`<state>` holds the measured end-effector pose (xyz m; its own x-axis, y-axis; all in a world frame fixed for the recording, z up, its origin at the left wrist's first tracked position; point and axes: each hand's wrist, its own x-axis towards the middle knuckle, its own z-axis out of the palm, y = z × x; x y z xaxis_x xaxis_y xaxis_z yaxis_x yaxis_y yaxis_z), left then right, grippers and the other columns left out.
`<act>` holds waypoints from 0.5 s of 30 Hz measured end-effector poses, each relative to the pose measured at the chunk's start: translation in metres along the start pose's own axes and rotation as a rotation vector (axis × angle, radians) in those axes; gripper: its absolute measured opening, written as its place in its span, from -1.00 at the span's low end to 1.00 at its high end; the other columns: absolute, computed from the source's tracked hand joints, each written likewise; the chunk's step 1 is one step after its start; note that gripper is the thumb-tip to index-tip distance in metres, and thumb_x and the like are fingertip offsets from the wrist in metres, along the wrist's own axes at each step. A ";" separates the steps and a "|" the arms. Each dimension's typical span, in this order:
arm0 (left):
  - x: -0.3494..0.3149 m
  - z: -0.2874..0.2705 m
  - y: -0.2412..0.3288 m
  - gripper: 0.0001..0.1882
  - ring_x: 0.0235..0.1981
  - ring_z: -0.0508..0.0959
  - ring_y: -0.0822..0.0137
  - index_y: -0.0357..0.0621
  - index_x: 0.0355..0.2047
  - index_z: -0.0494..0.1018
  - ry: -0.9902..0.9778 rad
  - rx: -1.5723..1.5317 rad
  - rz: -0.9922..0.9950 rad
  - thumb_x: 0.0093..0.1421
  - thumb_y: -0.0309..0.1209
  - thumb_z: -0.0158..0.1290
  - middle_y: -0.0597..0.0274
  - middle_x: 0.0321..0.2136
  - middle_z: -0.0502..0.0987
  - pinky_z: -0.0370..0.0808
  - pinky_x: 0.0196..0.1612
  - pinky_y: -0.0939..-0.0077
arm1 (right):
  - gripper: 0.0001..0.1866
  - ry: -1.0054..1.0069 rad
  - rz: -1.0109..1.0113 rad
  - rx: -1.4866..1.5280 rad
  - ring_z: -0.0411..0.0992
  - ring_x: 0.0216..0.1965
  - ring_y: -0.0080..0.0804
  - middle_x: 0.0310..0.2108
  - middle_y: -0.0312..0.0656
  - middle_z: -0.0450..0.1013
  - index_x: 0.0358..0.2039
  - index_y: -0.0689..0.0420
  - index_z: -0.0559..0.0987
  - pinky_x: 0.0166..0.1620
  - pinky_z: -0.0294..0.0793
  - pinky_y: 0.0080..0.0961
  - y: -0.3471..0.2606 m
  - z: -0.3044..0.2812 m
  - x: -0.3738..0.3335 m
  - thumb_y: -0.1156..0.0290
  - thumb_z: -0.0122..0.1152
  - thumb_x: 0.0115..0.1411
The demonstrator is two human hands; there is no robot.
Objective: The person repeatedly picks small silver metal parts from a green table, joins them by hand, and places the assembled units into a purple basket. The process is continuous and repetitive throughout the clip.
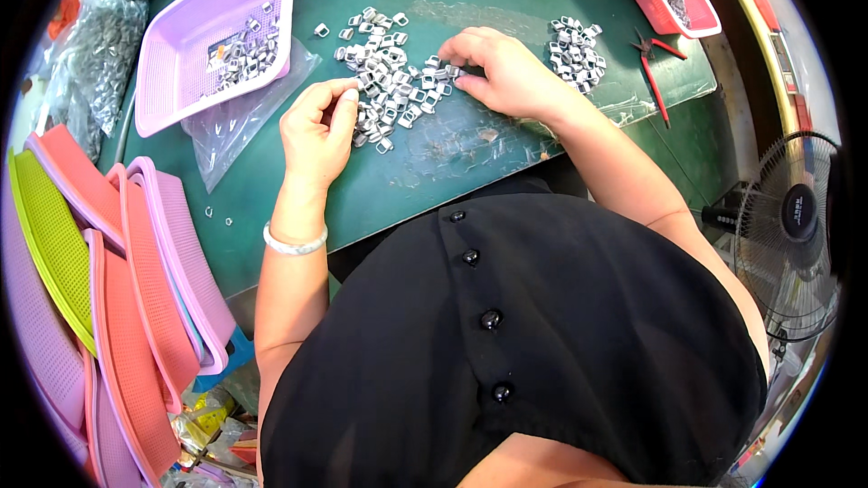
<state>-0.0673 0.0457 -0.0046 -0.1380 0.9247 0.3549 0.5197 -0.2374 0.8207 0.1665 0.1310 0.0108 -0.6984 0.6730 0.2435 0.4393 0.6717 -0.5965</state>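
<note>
A loose pile of small silver metal loops [389, 81] lies on the green tabletop between my hands. My left hand [316, 131] is at the pile's left side, fingers curled and thumb against the index finger; whatever they pinch is too small or hidden to make out. At the right edge of the pile, my right hand [502, 70] is bent over, with a small metal loop [455, 71] between its thumb and fingers. Another heap of similar loops [577, 56] sits just beyond my right wrist.
A purple basket [158, 81] holding more loops stands at the left, partly over a clear plastic bag [226, 149]. Red-handled pliers [653, 81] and a red basket [701, 18] are at the right. Stacked colored baskets [136, 334] fill the lower left; a fan [787, 235] stands right.
</note>
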 end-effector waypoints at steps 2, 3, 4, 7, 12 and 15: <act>0.000 0.001 -0.002 -0.87 -0.55 0.36 0.64 -0.30 -0.34 0.51 -0.002 0.012 0.008 0.10 -0.54 0.05 0.36 -0.52 0.47 0.31 -0.46 0.75 | -0.78 -0.011 0.007 -0.001 0.36 -0.24 -0.16 -0.37 -0.14 0.39 -0.32 0.21 0.49 -0.17 0.37 -0.35 0.000 0.000 0.001 0.50 0.20 -0.05; 0.000 0.001 -0.002 -0.87 -0.55 0.36 0.64 -0.30 -0.34 0.51 -0.007 0.012 0.006 0.10 -0.53 0.06 0.36 -0.52 0.47 0.32 -0.45 0.75 | -0.79 -0.001 -0.007 -0.025 0.36 -0.25 -0.16 -0.37 -0.14 0.39 -0.33 0.21 0.49 -0.17 0.37 -0.35 0.000 0.001 0.001 0.51 0.19 -0.04; -0.001 0.001 -0.003 -0.87 -0.55 0.36 0.63 -0.30 -0.33 0.51 -0.012 0.012 0.004 0.10 -0.53 0.06 0.36 -0.52 0.47 0.32 -0.45 0.75 | -0.80 0.009 -0.021 -0.048 0.36 -0.25 -0.17 -0.37 -0.15 0.39 -0.34 0.20 0.49 -0.17 0.37 -0.35 0.000 0.004 0.002 0.51 0.19 -0.04; 0.000 0.002 0.000 -0.87 -0.54 0.37 0.62 -0.29 -0.33 0.51 -0.015 0.025 0.011 0.10 -0.54 0.06 0.35 -0.52 0.47 0.32 -0.45 0.75 | -0.83 0.036 -0.053 -0.062 0.36 -0.26 -0.18 -0.38 -0.16 0.39 -0.37 0.19 0.50 -0.18 0.37 -0.35 0.003 0.008 0.002 0.50 0.19 -0.04; 0.001 0.007 0.014 -0.89 -0.60 0.40 0.51 -0.26 -0.40 0.51 0.010 0.021 0.113 0.02 -0.58 0.07 0.26 -0.58 0.47 0.34 -0.52 0.67 | -0.86 0.139 -0.164 0.012 0.37 -0.23 -0.20 -0.35 -0.18 0.40 -0.42 0.18 0.48 -0.15 0.37 -0.37 0.000 0.009 0.001 0.51 0.21 -0.05; -0.001 0.017 0.027 -0.89 -0.60 0.41 0.48 -0.24 -0.41 0.50 -0.050 -0.030 0.115 -0.01 -0.58 0.09 0.25 -0.57 0.46 0.35 -0.54 0.66 | -0.85 0.141 -0.156 0.109 0.38 -0.23 -0.22 -0.35 -0.19 0.42 -0.42 0.17 0.47 -0.16 0.39 -0.40 -0.010 0.008 -0.002 0.54 0.20 -0.06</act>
<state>-0.0388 0.0430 0.0094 -0.0361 0.9043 0.4253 0.5042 -0.3510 0.7891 0.1584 0.1202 0.0101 -0.6638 0.6055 0.4391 0.2631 0.7386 -0.6207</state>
